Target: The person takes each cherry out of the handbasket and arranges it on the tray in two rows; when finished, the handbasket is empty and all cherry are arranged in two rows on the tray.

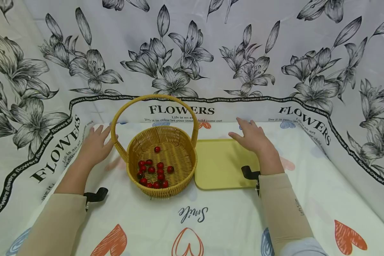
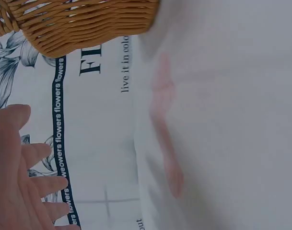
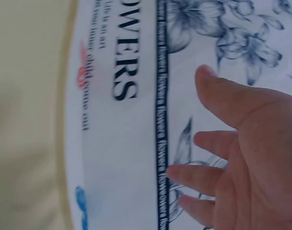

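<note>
A round woven basket (image 1: 161, 193) with a tall arched handle stands left of the middle in the head view. Several red cherries (image 1: 160, 171) lie inside it, mostly toward its near left side. Against its right side sits a flat yellow tray (image 1: 224, 163). My left hand (image 1: 95, 145) is left of the basket, fingers spread and holding nothing. Over the tray's right part reaches my right hand (image 1: 252, 137), its fingers extended and its palm bare. The left wrist view shows the basket's woven side (image 2: 88, 24) apart from the left fingers.
A white cloth (image 1: 147, 227) printed with hearts and lettering covers the table. Behind and at both sides hangs a white curtain (image 1: 211, 81) with black flower drawings. Each wrist carries a small black camera mount (image 1: 97, 195).
</note>
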`<state>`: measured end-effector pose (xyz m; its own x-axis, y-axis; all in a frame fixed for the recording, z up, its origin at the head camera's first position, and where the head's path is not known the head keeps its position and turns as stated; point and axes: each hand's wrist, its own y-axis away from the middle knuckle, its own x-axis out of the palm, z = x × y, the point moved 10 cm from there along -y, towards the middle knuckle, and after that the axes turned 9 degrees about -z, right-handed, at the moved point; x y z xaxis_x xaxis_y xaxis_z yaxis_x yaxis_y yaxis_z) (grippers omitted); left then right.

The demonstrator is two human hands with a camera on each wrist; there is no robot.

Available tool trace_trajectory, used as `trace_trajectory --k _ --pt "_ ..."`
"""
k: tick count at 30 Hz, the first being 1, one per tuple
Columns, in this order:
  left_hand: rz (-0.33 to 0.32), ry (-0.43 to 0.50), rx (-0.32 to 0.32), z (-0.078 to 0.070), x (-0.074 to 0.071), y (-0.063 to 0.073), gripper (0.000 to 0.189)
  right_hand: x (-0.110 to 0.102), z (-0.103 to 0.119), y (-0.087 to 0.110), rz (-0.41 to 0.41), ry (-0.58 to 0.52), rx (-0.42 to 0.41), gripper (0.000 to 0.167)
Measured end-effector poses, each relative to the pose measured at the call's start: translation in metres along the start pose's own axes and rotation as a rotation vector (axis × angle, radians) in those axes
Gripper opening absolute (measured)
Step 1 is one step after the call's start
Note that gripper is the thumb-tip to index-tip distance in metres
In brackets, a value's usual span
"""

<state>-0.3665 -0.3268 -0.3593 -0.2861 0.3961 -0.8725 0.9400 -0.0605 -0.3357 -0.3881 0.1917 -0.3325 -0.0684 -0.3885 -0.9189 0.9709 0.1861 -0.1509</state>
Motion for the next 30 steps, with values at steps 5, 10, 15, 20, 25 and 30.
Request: trace_trajectory --k 5,10,15,20,25,30 --pt "-0.014 0.273 -0.012 -0.006 -0.011 0.014 0.064 -0.009 0.019 0.001 0.073 -0.125 0.011 0.084" --pt "-0.025 0.388 -0.041 -0.012 -0.021 0.029 0.055 -0.015 0.034 0.007 0.091 -0.272 0.02 0.078" --pt "0.021 0.457 -0.002 -0.024 -0.027 0.038 0.039 -0.013 0.045 0.014 0.133 -0.395 -0.026 0.066" --pt "0.169 0.588 0.084 -0.041 -0.028 0.044 0.03 -0.014 0.054 0.027 0.214 -0.454 -0.063 0.051" --pt "0.337 0.666 0.091 -0.046 -0.022 0.05 0.03 -0.011 0.079 0.033 0.284 -0.55 -0.143 0.039" --pt "0.425 0.735 0.068 -0.05 -0.006 0.053 0.036 0.002 0.119 0.036 0.358 -0.634 -0.239 0.031"
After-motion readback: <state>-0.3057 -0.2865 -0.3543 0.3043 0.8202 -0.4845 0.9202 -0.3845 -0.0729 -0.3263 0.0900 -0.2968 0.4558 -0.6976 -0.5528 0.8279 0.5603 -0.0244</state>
